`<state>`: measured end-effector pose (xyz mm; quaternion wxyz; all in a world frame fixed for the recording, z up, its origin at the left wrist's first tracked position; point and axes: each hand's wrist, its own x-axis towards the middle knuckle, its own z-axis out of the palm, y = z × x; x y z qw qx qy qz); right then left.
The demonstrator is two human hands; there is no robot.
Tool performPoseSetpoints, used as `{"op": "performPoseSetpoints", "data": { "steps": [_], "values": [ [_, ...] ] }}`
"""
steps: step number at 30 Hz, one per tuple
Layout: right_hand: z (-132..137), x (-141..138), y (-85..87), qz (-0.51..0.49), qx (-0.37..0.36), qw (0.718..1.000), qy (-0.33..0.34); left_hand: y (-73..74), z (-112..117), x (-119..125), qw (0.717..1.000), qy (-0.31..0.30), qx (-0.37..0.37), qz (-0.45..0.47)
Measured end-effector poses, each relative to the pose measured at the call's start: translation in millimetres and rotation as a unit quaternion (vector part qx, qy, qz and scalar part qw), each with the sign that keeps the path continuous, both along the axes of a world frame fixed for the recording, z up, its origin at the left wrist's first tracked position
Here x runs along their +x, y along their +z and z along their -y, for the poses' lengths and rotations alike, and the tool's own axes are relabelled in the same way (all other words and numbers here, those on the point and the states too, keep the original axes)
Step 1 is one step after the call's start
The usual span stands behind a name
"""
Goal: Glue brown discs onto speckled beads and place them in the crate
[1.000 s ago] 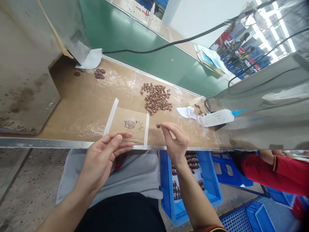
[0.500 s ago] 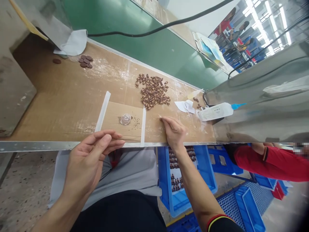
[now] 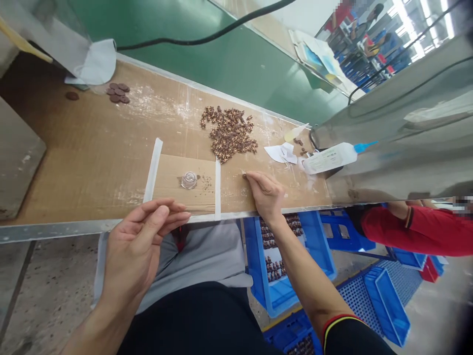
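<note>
My right hand [image 3: 266, 194] rests on the brown bench top [image 3: 92, 158], its fingertips pinched on a small brown part [image 3: 244, 175] just below a pile of small brown parts [image 3: 231, 133]. At the bench's near edge my left hand [image 3: 146, 234] hovers with thumb and fingers pressed together; I cannot make out what it holds. Ahead of it, a small clear cup [image 3: 189, 180] stands on a patch of cardboard between two white tape strips [image 3: 152, 167], with a few tiny specks beside it.
A white glue bottle with a blue nozzle [image 3: 330, 158] and paper scraps [image 3: 283, 153] lie at the right, by a metal housing [image 3: 399, 148]. Brown discs [image 3: 117, 92] sit far left. Behind runs a green belt [image 3: 221, 64]. A blue crate of parts [image 3: 281, 261] stands below; another person's red sleeve [image 3: 414, 229] shows at the right.
My right hand has come down from above the bench and now presses the small brown part onto the surface. The left hand has kept its pose. The view has shifted slightly.
</note>
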<state>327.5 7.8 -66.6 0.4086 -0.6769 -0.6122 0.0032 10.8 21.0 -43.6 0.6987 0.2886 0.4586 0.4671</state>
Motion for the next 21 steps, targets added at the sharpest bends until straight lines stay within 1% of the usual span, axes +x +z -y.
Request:
{"op": "performPoseSetpoints", "data": {
  "steps": [1,3,5,8,9,11,12,14,17,21],
  "values": [
    [0.5,-3.3,4.9,-0.015,0.011,1.0,-0.003,2.1,0.5,0.1,1.0,-0.007,0.003,-0.007],
    [5.3,-15.3,21.2,-0.067,0.044,0.997,-0.016,10.0,2.2,2.5,0.998,-0.036,0.014,-0.043],
    [15.9,-33.0,44.9,-0.148,0.059,0.987,-0.018,23.2,4.7,8.9,0.989,-0.102,0.033,-0.098],
    [39.0,-60.5,84.3,-0.255,0.025,0.967,0.007,47.5,8.9,27.1,0.961,-0.222,0.077,-0.142],
    [47.0,-67.2,95.7,-0.269,0.015,0.963,0.013,54.8,10.1,34.5,0.954,-0.246,0.093,-0.145],
    [61.4,-74.9,112.8,-0.272,0.007,0.962,0.015,65.9,12.6,48.8,0.944,-0.267,0.124,-0.152],
    [67.6,-76.2,118.1,-0.268,0.007,0.963,0.013,69.6,14.0,55.0,0.94,-0.271,0.136,-0.156],
    [78.1,-75.2,123.5,-0.265,0.004,0.964,0.009,73.7,17.5,64.8,0.934,-0.282,0.153,-0.16],
    [90.5,-70.5,123.6,-0.279,-0.002,0.96,0.0,76.3,25.2,74.5,0.932,-0.291,0.153,-0.152],
    [102.0,-64.3,121.1,-0.316,0.012,0.949,-0.007,81.3,35.9,86.6,0.934,-0.283,0.151,-0.159]
  ]
}}
